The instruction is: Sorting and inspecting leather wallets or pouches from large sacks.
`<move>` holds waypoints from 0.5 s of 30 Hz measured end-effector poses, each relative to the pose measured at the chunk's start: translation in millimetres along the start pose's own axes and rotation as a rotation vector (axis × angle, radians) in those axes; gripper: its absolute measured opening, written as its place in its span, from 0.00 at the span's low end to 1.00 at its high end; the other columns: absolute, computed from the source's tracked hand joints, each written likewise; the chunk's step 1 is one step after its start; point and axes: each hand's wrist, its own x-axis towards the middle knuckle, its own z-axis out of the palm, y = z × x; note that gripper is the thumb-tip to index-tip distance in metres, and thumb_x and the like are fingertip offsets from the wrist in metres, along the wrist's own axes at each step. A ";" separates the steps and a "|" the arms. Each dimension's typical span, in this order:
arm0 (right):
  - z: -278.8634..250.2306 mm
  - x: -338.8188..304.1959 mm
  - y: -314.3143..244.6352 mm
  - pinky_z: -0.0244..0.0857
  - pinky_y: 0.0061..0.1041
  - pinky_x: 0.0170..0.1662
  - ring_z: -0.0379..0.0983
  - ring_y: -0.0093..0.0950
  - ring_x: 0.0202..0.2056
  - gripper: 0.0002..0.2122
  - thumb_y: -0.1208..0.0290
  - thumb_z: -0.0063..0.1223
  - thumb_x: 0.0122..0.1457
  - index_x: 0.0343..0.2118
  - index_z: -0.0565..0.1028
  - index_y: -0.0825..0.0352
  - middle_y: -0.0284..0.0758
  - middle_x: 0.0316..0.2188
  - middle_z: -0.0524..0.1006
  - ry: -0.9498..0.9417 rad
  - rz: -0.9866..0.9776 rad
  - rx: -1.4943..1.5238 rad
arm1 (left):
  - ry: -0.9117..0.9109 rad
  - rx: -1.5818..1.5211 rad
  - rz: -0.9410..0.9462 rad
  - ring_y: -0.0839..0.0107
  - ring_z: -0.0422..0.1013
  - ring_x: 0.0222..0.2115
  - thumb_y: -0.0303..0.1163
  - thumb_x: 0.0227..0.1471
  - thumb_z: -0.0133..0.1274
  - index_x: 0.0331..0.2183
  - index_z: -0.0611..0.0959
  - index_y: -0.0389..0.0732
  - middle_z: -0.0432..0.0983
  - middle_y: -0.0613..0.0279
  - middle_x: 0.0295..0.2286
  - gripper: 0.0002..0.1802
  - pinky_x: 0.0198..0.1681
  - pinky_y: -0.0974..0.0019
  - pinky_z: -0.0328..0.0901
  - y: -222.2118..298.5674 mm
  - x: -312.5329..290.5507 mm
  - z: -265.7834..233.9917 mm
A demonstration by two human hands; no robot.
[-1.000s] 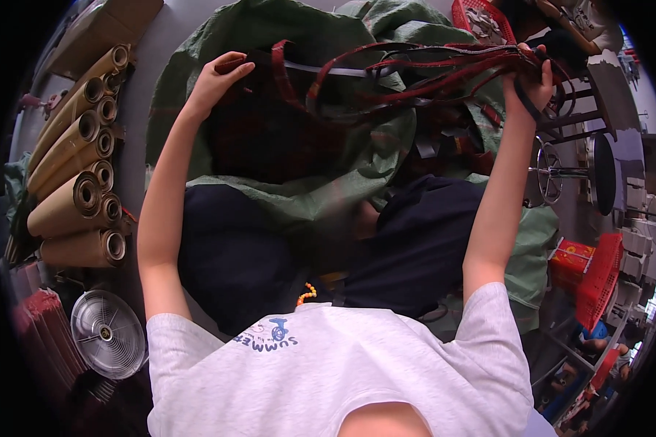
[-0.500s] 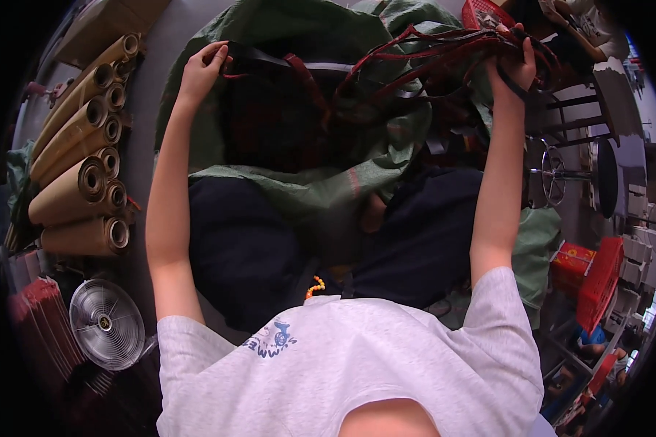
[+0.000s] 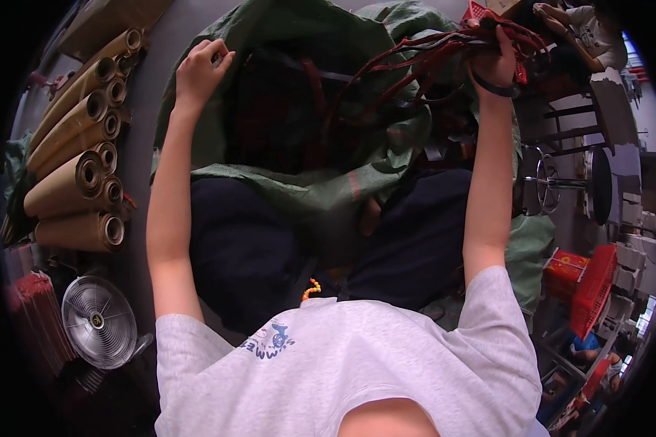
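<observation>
My right hand (image 3: 493, 64) is closed around a bundle of red and black straps (image 3: 423, 52) at the upper right. Their long ends trail leftward and hang down over a large open green woven sack (image 3: 321, 186). A dark band loops over my right wrist; whether it is one of the straps I cannot tell. At the upper left, my left hand (image 3: 205, 71) is raised over the sack's left edge with its fingers curled in, and nothing shows in them. More dark and red straps (image 3: 315, 84) lie in the sack's shadowed inside.
Brown rolls (image 3: 84, 175) are stacked on the left, above a round metal fan (image 3: 98, 320). To the right stand a round stool (image 3: 599, 186) and red plastic baskets (image 3: 592, 291). Another person (image 3: 583, 33) sits at the upper right, near a red basket (image 3: 481, 11).
The black strap at my left hand has come away, and those fingers have curled in. My right hand has shifted slightly left with the bundle.
</observation>
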 end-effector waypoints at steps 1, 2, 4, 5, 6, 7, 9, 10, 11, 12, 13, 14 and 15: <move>3.2 2.8 8.8 0.60 0.34 0.49 0.67 0.36 0.43 0.16 0.68 0.39 0.58 0.47 0.67 0.68 0.42 0.40 0.71 -0.047 0.067 0.017 | 0.034 0.044 -0.033 0.63 0.71 0.28 0.39 0.47 0.53 0.27 0.77 0.45 0.70 0.64 0.23 0.08 0.30 0.62 0.65 -0.8 -0.9 -0.8; 3.8 4.1 18.4 0.60 0.33 0.49 0.67 0.35 0.43 0.16 0.70 0.38 0.57 0.48 0.66 0.69 0.42 0.40 0.70 -0.093 0.135 0.032 | 0.019 0.006 -0.081 0.63 0.70 0.29 0.40 0.47 0.53 0.29 0.77 0.46 0.70 0.64 0.24 0.10 0.31 0.61 0.66 -3.2 -3.3 -0.9; 4.1 8.5 29.4 0.59 0.32 0.50 0.65 0.33 0.44 0.20 0.74 0.38 0.55 0.52 0.61 0.71 0.41 0.42 0.66 -0.153 0.205 -0.043 | -0.001 -0.021 -0.094 0.63 0.70 0.29 0.40 0.47 0.53 0.30 0.77 0.46 0.70 0.63 0.26 0.10 0.32 0.61 0.66 -9.4 -5.1 3.6; 6.0 10.5 34.6 0.58 0.31 0.51 0.65 0.32 0.44 0.21 0.74 0.38 0.55 0.53 0.60 0.72 0.41 0.42 0.66 -0.196 0.214 -0.063 | -0.032 -0.036 -0.107 0.63 0.70 0.30 0.40 0.47 0.53 0.31 0.77 0.47 0.70 0.62 0.28 0.10 0.33 0.61 0.66 -12.6 -6.9 8.5; 8.8 10.9 40.7 0.58 0.30 0.51 0.65 0.32 0.44 0.21 0.75 0.38 0.54 0.53 0.59 0.72 0.41 0.43 0.66 -0.238 0.226 -0.078 | -0.079 -0.014 -0.135 0.61 0.70 0.32 0.39 0.46 0.53 0.35 0.76 0.47 0.69 0.60 0.30 0.12 0.35 0.61 0.65 -15.1 -10.6 13.8; 11.8 9.1 43.8 0.57 0.29 0.52 0.64 0.32 0.44 0.23 0.76 0.39 0.53 0.54 0.58 0.73 0.41 0.43 0.66 -0.147 0.214 -0.130 | -0.081 -0.071 -0.144 0.61 0.69 0.33 0.39 0.46 0.53 0.35 0.76 0.47 0.69 0.59 0.31 0.13 0.36 0.61 0.65 -15.7 -12.1 21.1; 15.2 11.2 44.2 0.57 0.29 0.52 0.64 0.32 0.45 0.23 0.77 0.39 0.52 0.54 0.58 0.73 0.41 0.43 0.66 -0.151 0.211 -0.166 | -0.109 -0.162 -0.154 0.61 0.69 0.34 0.36 0.44 0.54 0.39 0.75 0.45 0.69 0.58 0.32 0.16 0.38 0.61 0.65 -16.7 -9.2 34.1; 20.4 12.0 46.2 0.56 0.29 0.52 0.64 0.32 0.45 0.23 0.79 0.40 0.52 0.54 0.58 0.74 0.41 0.42 0.67 -0.151 0.207 -0.193 | -0.080 -0.154 -0.134 0.61 0.69 0.34 0.36 0.43 0.54 0.40 0.74 0.45 0.69 0.57 0.33 0.19 0.39 0.62 0.65 -16.3 -8.8 41.3; 26.3 12.8 46.7 0.58 0.29 0.52 0.65 0.31 0.45 0.21 0.79 0.41 0.53 0.53 0.60 0.73 0.41 0.41 0.68 -0.143 0.205 -0.181 | -0.048 -0.146 -0.113 0.61 0.69 0.34 0.36 0.43 0.55 0.42 0.73 0.45 0.69 0.57 0.33 0.21 0.39 0.62 0.65 -16.3 -7.2 46.3; 31.1 11.8 48.3 0.58 0.29 0.52 0.65 0.31 0.45 0.21 0.79 0.41 0.53 0.53 0.60 0.73 0.41 0.41 0.68 -0.146 0.203 -0.182 | -0.234 -0.175 -0.246 0.56 0.65 0.43 0.39 0.41 0.58 0.51 0.66 0.50 0.66 0.53 0.42 0.34 0.46 0.57 0.61 -9.6 -4.8 44.5; 36.8 12.1 49.5 0.59 0.30 0.51 0.66 0.31 0.44 0.20 0.77 0.41 0.55 0.52 0.61 0.73 0.41 0.40 0.69 -0.138 0.209 -0.194 | -0.195 -0.025 -0.196 0.53 0.60 0.48 0.42 0.39 0.59 0.54 0.61 0.52 0.61 0.50 0.47 0.40 0.49 0.52 0.57 -4.8 -7.0 49.5; 43.9 12.9 50.0 0.60 0.30 0.50 0.67 0.31 0.43 0.18 0.76 0.41 0.57 0.51 0.62 0.72 0.40 0.39 0.70 -0.132 0.211 -0.208 | -0.151 0.123 -0.144 0.50 0.55 0.53 0.45 0.37 0.60 0.57 0.56 0.54 0.56 0.48 0.52 0.46 0.53 0.48 0.53 0.5 -10.3 55.6; 48.3 14.3 50.2 0.62 0.30 0.48 0.69 0.30 0.41 0.15 0.73 0.41 0.59 0.49 0.64 0.71 0.38 0.38 0.71 -0.181 0.188 -0.190 | -0.254 0.049 -0.188 0.47 0.46 0.57 0.49 0.35 0.62 0.59 0.49 0.56 0.44 0.45 0.57 0.54 0.56 0.43 0.44 11.2 -8.6 58.0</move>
